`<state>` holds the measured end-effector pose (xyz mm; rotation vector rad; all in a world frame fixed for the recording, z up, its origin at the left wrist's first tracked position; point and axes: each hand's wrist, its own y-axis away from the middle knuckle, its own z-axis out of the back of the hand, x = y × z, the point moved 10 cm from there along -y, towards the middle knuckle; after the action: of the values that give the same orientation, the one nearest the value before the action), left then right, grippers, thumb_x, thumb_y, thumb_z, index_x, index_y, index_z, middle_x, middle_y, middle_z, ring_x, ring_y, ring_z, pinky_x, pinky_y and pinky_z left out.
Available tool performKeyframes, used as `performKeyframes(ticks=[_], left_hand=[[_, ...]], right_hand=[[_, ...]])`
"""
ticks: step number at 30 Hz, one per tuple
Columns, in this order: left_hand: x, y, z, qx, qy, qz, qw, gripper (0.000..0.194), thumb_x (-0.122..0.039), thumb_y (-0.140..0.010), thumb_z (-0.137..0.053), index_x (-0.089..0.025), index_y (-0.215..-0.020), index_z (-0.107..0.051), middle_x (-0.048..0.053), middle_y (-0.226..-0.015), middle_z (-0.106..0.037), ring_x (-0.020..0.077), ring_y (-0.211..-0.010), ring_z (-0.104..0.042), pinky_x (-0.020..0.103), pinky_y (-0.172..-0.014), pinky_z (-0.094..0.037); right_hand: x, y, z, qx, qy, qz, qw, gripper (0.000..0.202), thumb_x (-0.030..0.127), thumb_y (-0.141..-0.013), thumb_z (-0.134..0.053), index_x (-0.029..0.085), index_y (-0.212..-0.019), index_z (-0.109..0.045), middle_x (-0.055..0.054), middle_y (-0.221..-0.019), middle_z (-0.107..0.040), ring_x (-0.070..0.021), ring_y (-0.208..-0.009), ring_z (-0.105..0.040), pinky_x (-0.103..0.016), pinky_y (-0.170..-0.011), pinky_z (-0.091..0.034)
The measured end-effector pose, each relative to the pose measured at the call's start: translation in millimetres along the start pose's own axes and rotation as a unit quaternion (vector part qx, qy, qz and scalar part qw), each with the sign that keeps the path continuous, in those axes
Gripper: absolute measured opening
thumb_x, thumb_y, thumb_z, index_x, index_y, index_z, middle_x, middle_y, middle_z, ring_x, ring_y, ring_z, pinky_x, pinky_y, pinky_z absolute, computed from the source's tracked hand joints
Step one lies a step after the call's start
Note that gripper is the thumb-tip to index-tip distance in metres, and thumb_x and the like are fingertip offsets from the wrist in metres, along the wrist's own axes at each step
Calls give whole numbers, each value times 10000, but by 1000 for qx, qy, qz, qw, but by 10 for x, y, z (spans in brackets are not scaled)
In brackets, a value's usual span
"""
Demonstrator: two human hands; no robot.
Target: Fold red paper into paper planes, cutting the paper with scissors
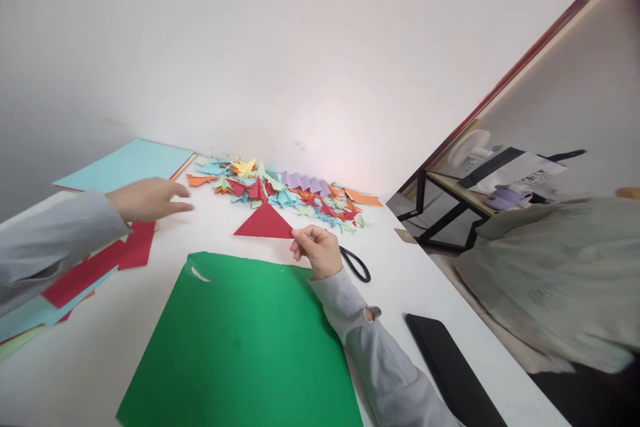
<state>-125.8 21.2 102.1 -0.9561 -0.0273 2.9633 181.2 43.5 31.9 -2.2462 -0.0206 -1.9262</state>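
My right hand (318,250) pinches one corner of a red paper triangle (265,223), holding it just beyond the top edge of a green mat (245,340). Over on the left, my left hand (150,199) is raised with fingers apart and nothing in it. It is nearest to red paper sheets (137,245) on the table, which my sleeve partly hides. Behind the triangle lies a long heap of small folded paper pieces (285,197) in many colours.
Against the wall at the left rests a stack of large sheets, light blue (127,167) on top. Loose coloured strips (65,300) lie front left. To the right are a black loop (356,265), a black flat object (450,367) and another person's clothing (555,280).
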Motion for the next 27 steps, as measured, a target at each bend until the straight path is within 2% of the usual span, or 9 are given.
performKeyframes(ticks=[2, 4, 7, 9, 12, 15, 18, 21, 27], left_hand=[[-398, -62, -444, 112, 138, -22, 984, 435, -510, -651, -666, -175, -926, -692, 86, -1092, -662, 266, -1032, -569, 324, -891, -403], [-655, -138, -796, 143, 297, -4, 944, 552, -587, -654, -632, -179, -1024, -658, 109, -1187, -617, 260, -1040, -581, 323, -852, -447], [-743, -297, -1158, 95, 413, 29, 906, 662, -512, -581, -743, -154, -1119, -599, 150, -1222, -584, 257, -1083, -560, 329, -847, -459], [-774, -360, -1409, 114, 482, 42, 868, 734, -417, -535, -807, -137, -1166, -558, 169, -1180, -600, 249, -1018, -592, 336, -794, -477], [-791, -382, -1697, 169, 547, 71, 817, 672, -289, -506, -843, -124, -1106, -589, 120, -966, -679, 198, -823, -638, 315, -711, -481], [-887, -383, -1779, 211, 615, 30, 759, 573, -158, -474, -844, -113, -1008, -640, 82, -871, -701, 178, -770, -640, 317, -743, -480], [-762, -436, -1787, 165, 661, 48, 731, 527, -89, -437, -838, -127, -927, -649, 58, -842, -710, 186, -791, -644, 328, -780, -477], [-661, -459, -1856, 142, 670, 81, 724, 443, -127, -449, -834, -125, -848, -641, 43, -776, -705, 184, -709, -645, 337, -743, -480], [-633, -488, -1874, 120, 651, 88, 744, 343, -156, -456, -816, -143, -642, -528, -40, -551, -596, 95, -500, -538, 225, -538, -394]], right_hand=[[21, -37, -22, 8, -13, 4, 1000, 385, 439, -548, -786, 163, -492, -523, 22, -383, -575, -60, -273, -439, -166, -286, -328], [30, -79, -38, 15, -37, 2, 999, 425, 442, -536, -794, 168, -460, -478, 35, -338, -534, -48, -242, -384, -159, -264, -268], [35, -136, -102, 41, -85, -14, 995, 479, 444, -495, -814, 178, -439, -421, 56, -295, -479, -37, -220, -315, -157, -255, -214], [47, -172, -162, 66, -110, -24, 991, 493, 447, -491, -817, 183, -448, -403, 76, -279, -441, -28, -219, -279, -153, -259, -195], [53, -247, -221, 90, -132, -30, 987, 507, 466, -506, -808, 189, -465, -385, 96, -279, -402, -19, -232, -248, -145, -272, -179], [-31, -356, -196, 81, -149, -42, 985, 516, 456, -489, -819, 189, -469, -378, 102, -280, -389, -16, -243, -236, -145, -279, -170], [-230, -453, -103, 40, -161, -70, 984, 507, 424, -471, -835, 185, -474, -389, 97, -295, -411, -17, -252, -262, -145, -281, -184], [-434, -487, 18, -24, -167, -83, 982, 476, 417, -484, -832, 174, -492, -423, 78, -352, -486, -18, -277, -338, -143, -301, -256], [-609, -478, -10, -33, -177, -99, 979, 396, 413, -536, -811, 167, -527, -502, 43, -424, -562, -46, -323, -440, -158, -338, -343]])
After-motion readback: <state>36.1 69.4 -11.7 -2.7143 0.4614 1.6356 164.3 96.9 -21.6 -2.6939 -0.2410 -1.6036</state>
